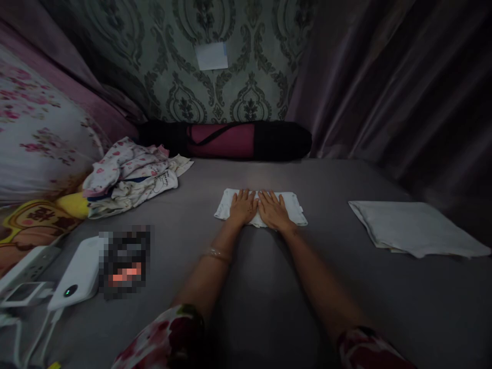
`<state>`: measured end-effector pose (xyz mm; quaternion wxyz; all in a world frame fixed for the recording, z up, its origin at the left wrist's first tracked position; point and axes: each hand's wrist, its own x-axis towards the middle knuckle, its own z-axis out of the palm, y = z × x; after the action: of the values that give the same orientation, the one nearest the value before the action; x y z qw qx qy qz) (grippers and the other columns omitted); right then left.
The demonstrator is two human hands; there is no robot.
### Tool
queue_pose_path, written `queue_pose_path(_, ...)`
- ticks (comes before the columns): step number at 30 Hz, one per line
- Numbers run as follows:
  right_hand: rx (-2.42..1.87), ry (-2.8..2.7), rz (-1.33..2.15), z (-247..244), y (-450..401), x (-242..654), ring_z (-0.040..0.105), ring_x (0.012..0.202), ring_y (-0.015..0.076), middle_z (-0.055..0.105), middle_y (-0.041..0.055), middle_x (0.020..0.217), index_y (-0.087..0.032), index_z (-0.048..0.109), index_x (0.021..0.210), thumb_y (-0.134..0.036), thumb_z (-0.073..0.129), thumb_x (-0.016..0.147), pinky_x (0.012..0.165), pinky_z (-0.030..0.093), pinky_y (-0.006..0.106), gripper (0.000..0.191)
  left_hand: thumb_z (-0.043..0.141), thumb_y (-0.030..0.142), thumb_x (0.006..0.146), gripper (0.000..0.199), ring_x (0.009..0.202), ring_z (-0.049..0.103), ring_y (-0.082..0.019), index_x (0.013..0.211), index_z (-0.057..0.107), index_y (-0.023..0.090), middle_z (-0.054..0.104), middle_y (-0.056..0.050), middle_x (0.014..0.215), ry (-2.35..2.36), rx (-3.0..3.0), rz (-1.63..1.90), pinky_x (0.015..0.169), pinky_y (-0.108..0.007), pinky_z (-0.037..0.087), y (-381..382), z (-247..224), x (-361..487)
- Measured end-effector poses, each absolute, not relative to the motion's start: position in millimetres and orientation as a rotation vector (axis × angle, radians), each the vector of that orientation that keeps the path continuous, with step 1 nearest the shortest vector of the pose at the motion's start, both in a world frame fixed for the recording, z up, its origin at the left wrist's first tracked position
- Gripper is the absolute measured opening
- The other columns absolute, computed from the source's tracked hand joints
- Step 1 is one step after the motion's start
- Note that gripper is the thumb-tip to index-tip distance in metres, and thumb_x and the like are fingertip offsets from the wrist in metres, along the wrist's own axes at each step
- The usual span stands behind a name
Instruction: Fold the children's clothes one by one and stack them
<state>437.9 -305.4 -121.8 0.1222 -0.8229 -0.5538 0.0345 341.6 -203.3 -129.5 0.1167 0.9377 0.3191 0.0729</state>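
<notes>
A small white folded cloth (295,206) lies flat on the grey sheet (261,287), in the middle of the view. My left hand (243,206) rests palm down on its left half, fingers stretched forward. Beside it, my right hand (273,209) presses flat on the cloth's middle and right part, fingers also extended. The two hands are close together at the thumbs. At the right lies a larger folded white cloth (415,228), touched by neither hand.
Crumpled clothes (130,177) are heaped at the left. Nearer are a white power bank (79,271) with cables, a power strip (31,269) and a blurred-out item (126,261). A black and pink roll bag (226,140) lies along the patterned wall.
</notes>
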Motion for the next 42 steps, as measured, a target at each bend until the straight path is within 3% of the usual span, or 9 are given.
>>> queue_pose_path(6,-2.342,-1.643,-0.036,-114,-301,436,0.017,0.146,0.0241,0.027,0.0103,0.157,-0.009,0.03,0.15,-0.029,0.023,0.098,0.118,0.01,0.047,0.057,0.026,0.027,0.099,0.049,0.144,0.029,-0.025,0.143,0.041,0.011,0.038,-0.013,0.152,0.91,2.775,0.522,0.118,-0.045,0.021,-213,-118,338)
queue_pose_path(11,-2.373,-1.702,-0.011,-126,-297,432,0.022,0.145,0.0235,0.031,0.0129,0.155,-0.003,0.033,0.148,-0.027,0.023,0.097,0.118,0.013,0.043,0.058,0.025,0.03,0.1,0.05,0.142,0.032,-0.027,0.142,0.044,0.011,0.043,-0.011,0.149,0.959,2.763,0.308,0.117,-0.045,0.025,-215,-126,336)
queue_pose_path(21,-2.389,-1.688,0.04,-125,-298,432,0.02,0.146,0.0226,0.03,0.0103,0.156,-0.005,0.032,0.149,-0.028,0.022,0.097,0.119,0.012,0.043,0.058,0.027,0.03,0.1,0.05,0.143,0.03,-0.027,0.144,0.042,0.013,0.04,-0.011,0.151,0.976,2.75,0.233,0.117,-0.047,0.024,-213,-125,335)
queue_pose_path(27,-2.405,-1.604,-0.083,-120,-300,440,0.017,0.146,0.0232,0.027,0.0107,0.157,-0.005,0.03,0.15,-0.027,0.025,0.096,0.119,0.011,0.042,0.058,0.026,0.027,0.1,0.049,0.145,0.026,-0.023,0.144,0.04,0.014,0.038,-0.01,0.153,0.847,2.818,0.469,0.119,-0.043,0.02,-219,-116,339)
queue_pose_path(33,-2.461,-1.625,0.018,-132,-302,440,0.02,0.146,0.0236,0.03,0.0087,0.156,-0.008,0.032,0.15,-0.029,0.022,0.098,0.119,0.012,0.043,0.057,0.025,0.03,0.1,0.05,0.143,0.03,-0.025,0.146,0.038,0.017,0.041,-0.006,0.151,0.835,2.784,0.228,0.118,-0.047,0.022,-218,-127,341)
queue_pose_path(42,-2.459,-1.555,0.003,-126,-306,445,0.018,0.146,0.0235,0.028,0.0108,0.157,-0.005,0.03,0.15,-0.031,0.021,0.098,0.119,0.01,0.041,0.058,0.023,0.034,0.1,0.052,0.144,0.029,-0.023,0.146,0.039,0.013,0.037,-0.009,0.153,0.88,2.82,0.325,0.119,-0.043,0.02,-210,-126,338)
